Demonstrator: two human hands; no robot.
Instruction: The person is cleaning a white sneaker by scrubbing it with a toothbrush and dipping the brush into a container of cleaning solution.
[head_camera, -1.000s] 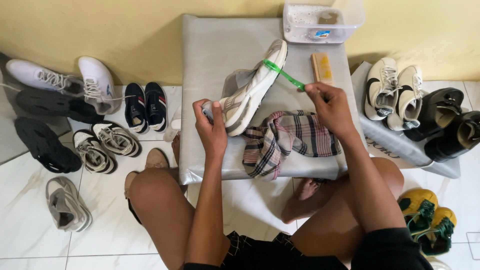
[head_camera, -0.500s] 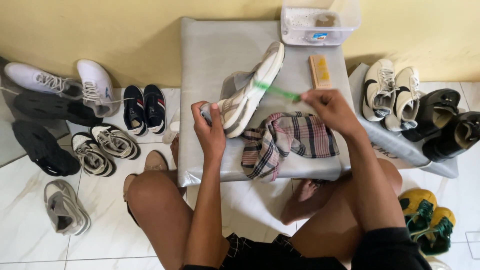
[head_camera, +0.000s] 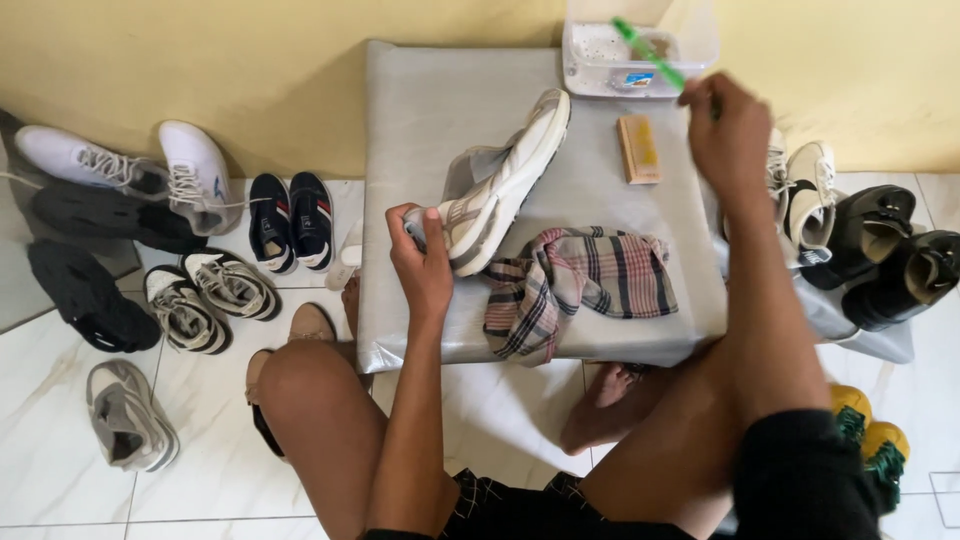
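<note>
Grey-and-white sneaker (head_camera: 500, 185) lies tilted on its side on the grey padded table (head_camera: 420, 110), heel end clasped by the left hand (head_camera: 425, 265), toe aimed at the far edge. Right hand (head_camera: 728, 125) is raised past the table's far right corner, fingers closed round a green toothbrush (head_camera: 648, 52) whose head sits over the clear plastic tub (head_camera: 600, 70); a wooden brush (head_camera: 638, 148) and a plaid cloth (head_camera: 580, 285) lie just beside the sneaker. Pairs of shoes line the tiled floor (head_camera: 60, 480) on both sides, black boots (head_camera: 890, 255) to the right, white sneakers (head_camera: 130, 165) left.
</note>
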